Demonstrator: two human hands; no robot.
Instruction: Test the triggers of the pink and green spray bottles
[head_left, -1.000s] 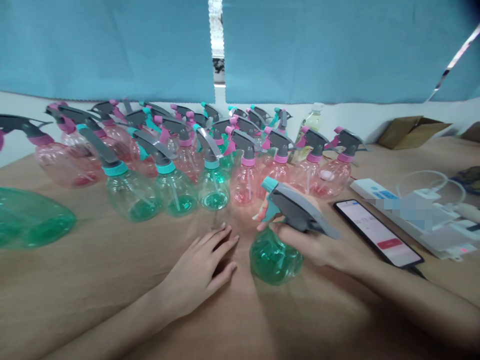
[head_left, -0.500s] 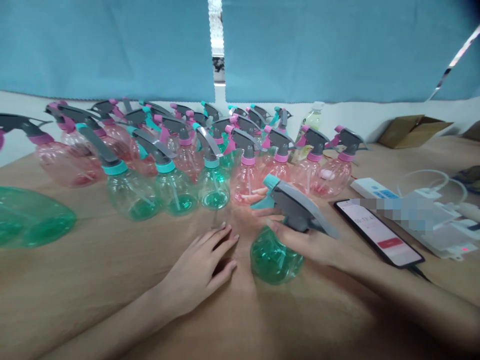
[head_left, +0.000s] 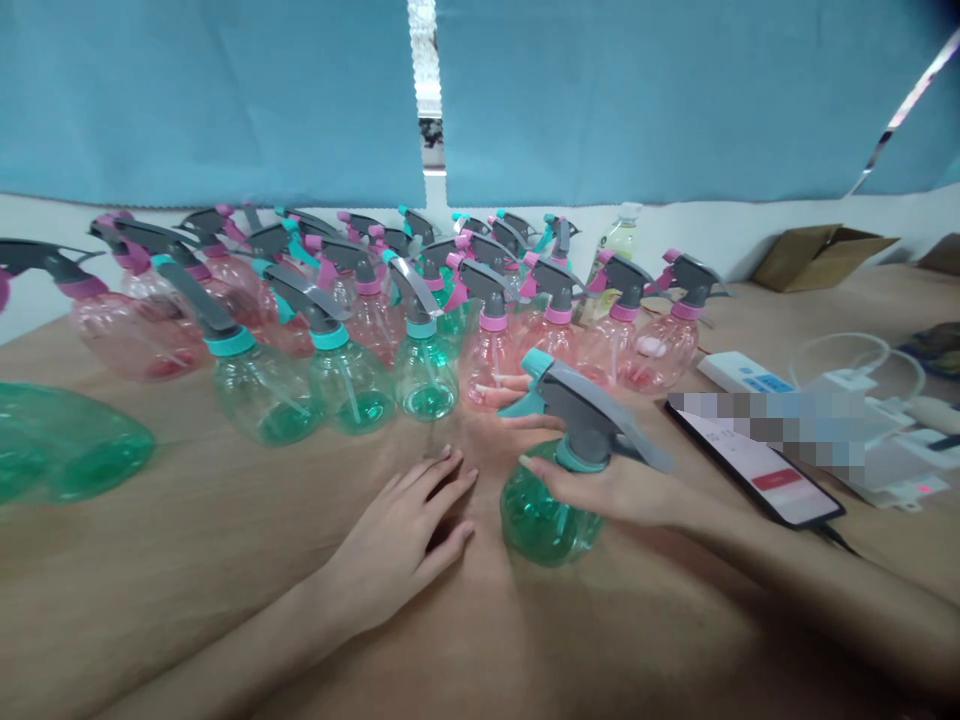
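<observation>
A green spray bottle [head_left: 544,520] with a grey and turquoise head stands upright on the wooden table, right of centre. My right hand [head_left: 600,488] is around its upper part just below the collar, thumb across the front and fingers extended behind the trigger. My left hand [head_left: 401,530] lies palm down on the table to the left of that bottle, holding nothing, its fingers slightly apart. Beyond my hands stand green bottles with turquoise collars [head_left: 352,390] and pink bottles with pink collars [head_left: 491,360], several of each.
A phone [head_left: 757,465] lies right of my right hand, beside a white power strip [head_left: 739,372] with cables. Farther back are an open cardboard box [head_left: 817,258] and a clear bottle with a label [head_left: 621,238]. Another green bottle [head_left: 75,440] is at the left edge. Blue cloth [head_left: 225,100] hangs behind.
My right thumb has shifted slightly down and left, from the bottle's neck to its shoulder, and the turquoise collar now shows. My left hand has stayed in place.
</observation>
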